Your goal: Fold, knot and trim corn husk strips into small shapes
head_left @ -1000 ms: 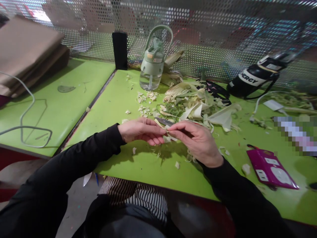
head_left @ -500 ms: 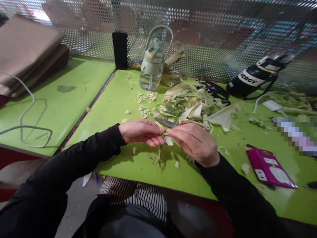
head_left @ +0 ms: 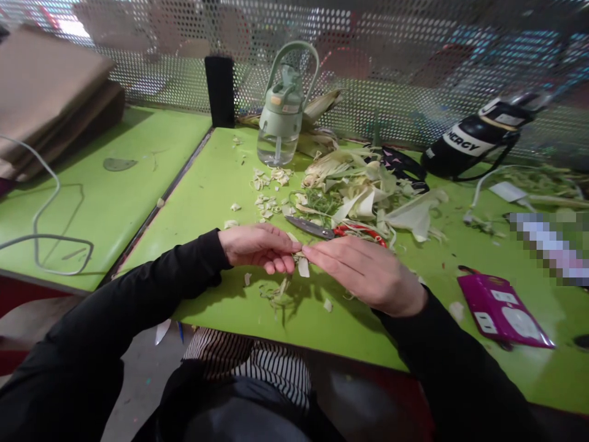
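Note:
My left hand pinches a small bundle of pale corn husk pieces between thumb and fingers. From the other side, my right hand grips the same bundle with its fingertips, close against the left thumb. Thin strands hang below the fingers. Just beyond my hands lie scissors with red handles, their blades pointing left. Behind them is a heap of husks with green shreds. Small cut pieces lie to the left of the heap.
A light green bottle stands at the back, and a black bottle leans at the back right. A purple packet lies at right. Brown paper bags and a grey cable are at left on the green table.
My right hand has shifted slightly down and right, showing more of the red scissor handles. The husk bundle and both fingertips have moved a little left.

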`<move>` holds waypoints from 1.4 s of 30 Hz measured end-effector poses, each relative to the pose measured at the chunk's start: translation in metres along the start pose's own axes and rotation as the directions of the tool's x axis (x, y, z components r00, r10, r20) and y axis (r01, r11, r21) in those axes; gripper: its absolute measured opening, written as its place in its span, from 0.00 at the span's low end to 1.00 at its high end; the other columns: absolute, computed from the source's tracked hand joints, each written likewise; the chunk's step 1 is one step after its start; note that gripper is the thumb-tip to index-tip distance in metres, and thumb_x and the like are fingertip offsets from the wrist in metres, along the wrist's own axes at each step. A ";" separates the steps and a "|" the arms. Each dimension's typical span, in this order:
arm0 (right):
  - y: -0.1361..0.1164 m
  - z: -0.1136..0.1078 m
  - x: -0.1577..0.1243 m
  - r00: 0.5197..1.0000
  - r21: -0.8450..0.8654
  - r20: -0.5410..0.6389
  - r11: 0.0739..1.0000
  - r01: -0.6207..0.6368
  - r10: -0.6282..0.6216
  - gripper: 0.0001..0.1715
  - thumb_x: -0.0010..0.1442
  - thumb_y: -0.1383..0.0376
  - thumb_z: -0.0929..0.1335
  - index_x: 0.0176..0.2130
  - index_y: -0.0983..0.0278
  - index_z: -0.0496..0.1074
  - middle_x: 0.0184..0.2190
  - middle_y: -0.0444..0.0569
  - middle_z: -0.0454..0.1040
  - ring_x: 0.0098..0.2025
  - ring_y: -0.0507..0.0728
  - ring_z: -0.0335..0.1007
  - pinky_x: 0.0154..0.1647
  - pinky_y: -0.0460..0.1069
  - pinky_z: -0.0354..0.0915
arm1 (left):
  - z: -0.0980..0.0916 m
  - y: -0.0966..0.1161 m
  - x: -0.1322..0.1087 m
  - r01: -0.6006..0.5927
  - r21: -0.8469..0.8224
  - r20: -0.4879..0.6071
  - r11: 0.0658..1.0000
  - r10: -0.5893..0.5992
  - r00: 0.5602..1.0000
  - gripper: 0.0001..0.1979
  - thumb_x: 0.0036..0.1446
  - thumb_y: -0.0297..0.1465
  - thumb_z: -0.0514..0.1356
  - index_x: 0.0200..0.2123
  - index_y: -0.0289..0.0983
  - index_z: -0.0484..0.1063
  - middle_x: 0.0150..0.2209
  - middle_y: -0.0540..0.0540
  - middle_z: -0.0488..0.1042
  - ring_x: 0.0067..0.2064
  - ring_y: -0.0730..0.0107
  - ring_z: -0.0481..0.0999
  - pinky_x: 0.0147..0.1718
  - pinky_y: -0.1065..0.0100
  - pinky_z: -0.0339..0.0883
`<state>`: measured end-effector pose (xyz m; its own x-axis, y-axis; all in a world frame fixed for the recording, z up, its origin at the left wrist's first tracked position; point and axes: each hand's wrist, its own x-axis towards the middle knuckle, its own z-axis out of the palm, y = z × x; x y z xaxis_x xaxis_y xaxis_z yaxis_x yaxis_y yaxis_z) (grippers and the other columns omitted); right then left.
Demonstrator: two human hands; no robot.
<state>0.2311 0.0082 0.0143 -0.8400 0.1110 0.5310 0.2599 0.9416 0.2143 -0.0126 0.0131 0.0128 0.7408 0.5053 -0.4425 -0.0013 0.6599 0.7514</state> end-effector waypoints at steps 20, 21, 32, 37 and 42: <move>-0.019 0.016 0.018 0.932 0.036 -0.209 0.955 -0.296 0.297 0.14 0.59 0.73 0.70 0.45 0.61 0.73 0.37 0.50 0.81 0.36 0.57 0.77 0.37 0.52 0.73 | 0.008 -0.004 0.002 -0.219 -0.117 -0.205 0.969 0.192 0.960 0.01 0.56 0.21 0.65 0.34 0.28 0.76 0.27 0.47 0.78 0.25 0.83 0.76 0.24 0.82 0.68; -0.021 0.017 0.019 0.923 0.056 -0.207 0.946 -0.318 0.323 0.13 0.59 0.73 0.70 0.44 0.61 0.73 0.36 0.51 0.81 0.36 0.57 0.77 0.37 0.52 0.73 | 0.008 -0.005 0.002 -0.239 -0.124 -0.223 0.963 0.208 0.953 0.03 0.55 0.20 0.65 0.35 0.28 0.76 0.26 0.48 0.78 0.24 0.83 0.75 0.24 0.82 0.68; -0.023 0.017 0.021 0.945 -0.034 -0.170 0.956 -0.290 0.281 0.17 0.59 0.73 0.69 0.49 0.62 0.74 0.39 0.53 0.82 0.39 0.59 0.78 0.40 0.54 0.75 | 0.020 -0.007 0.004 -0.330 -0.157 -0.314 0.931 0.270 0.910 0.07 0.58 0.16 0.60 0.37 0.31 0.71 0.25 0.52 0.75 0.25 0.84 0.75 0.28 0.80 0.69; -0.021 0.011 0.023 0.959 -0.057 -0.166 0.968 -0.244 0.232 0.12 0.60 0.70 0.72 0.45 0.63 0.74 0.36 0.52 0.82 0.36 0.58 0.78 0.36 0.52 0.75 | 0.023 -0.007 0.004 -0.304 -0.174 -0.355 0.936 0.228 0.906 0.06 0.59 0.16 0.58 0.33 0.30 0.70 0.26 0.50 0.75 0.26 0.83 0.75 0.31 0.78 0.70; -0.028 0.015 0.026 0.832 0.196 -0.174 0.847 -0.495 0.527 0.05 0.62 0.70 0.70 0.36 0.59 0.72 0.31 0.46 0.80 0.30 0.54 0.75 0.31 0.49 0.72 | 0.025 -0.006 0.003 -0.380 -0.019 -0.342 0.925 0.351 0.871 0.05 0.57 0.18 0.62 0.35 0.31 0.70 0.25 0.52 0.74 0.26 0.81 0.74 0.27 0.78 0.68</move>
<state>0.1948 -0.0105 0.0104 -0.4792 0.5328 0.6975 0.5423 0.8046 -0.2420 0.0062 -0.0034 0.0189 0.4155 0.8625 -0.2890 -0.2960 0.4286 0.8536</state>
